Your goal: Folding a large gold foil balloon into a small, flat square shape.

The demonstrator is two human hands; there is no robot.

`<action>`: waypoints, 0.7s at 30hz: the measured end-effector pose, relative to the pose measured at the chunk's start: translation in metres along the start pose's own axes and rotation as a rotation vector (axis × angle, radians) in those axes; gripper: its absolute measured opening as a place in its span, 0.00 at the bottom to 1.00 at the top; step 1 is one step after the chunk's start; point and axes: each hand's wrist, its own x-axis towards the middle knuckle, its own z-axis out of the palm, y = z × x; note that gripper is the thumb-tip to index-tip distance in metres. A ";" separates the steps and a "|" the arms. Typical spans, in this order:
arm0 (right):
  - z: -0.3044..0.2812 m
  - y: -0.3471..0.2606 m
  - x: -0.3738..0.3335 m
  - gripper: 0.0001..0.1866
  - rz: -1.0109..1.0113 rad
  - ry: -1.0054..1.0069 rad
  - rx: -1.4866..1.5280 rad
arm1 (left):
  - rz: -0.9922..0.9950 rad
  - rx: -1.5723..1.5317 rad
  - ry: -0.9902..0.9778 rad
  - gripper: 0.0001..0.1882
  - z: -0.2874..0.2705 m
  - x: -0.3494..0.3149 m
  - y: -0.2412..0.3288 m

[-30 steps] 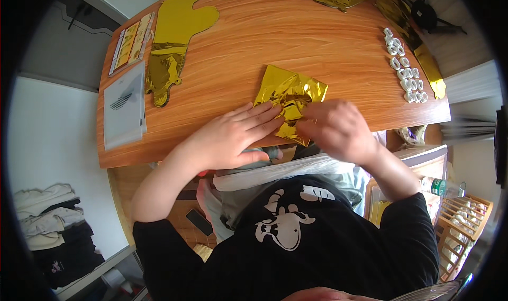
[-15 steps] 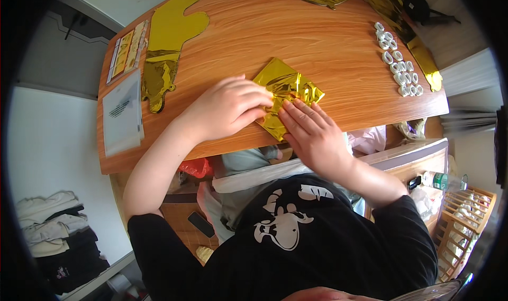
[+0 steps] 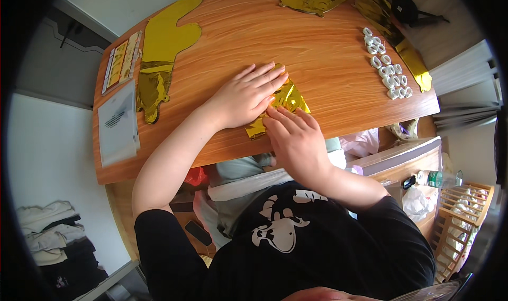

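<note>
Foil [image 3: 292,96] lies beneath both hands [image 3: 242,101] [image 3: 299,145], its left edge apparently covered.

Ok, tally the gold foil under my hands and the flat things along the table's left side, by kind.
Crinkled gold foil, with left hand and right hand on it: 1
Flat gold foil shape: 1
Pale flat pack: 1
Yellow printed piece: 1
Total: 4
</note>
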 end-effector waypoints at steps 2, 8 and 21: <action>-0.005 0.015 0.007 0.12 -0.132 0.026 0.141 | 0.041 0.012 0.036 0.30 0.001 0.002 -0.001; -0.008 0.027 0.014 0.10 -0.086 0.032 0.349 | -0.052 -0.222 0.065 0.32 -0.003 0.000 -0.002; -0.009 0.027 0.025 0.09 -0.033 0.125 0.311 | 0.005 -0.536 0.033 0.31 -0.020 -0.001 -0.012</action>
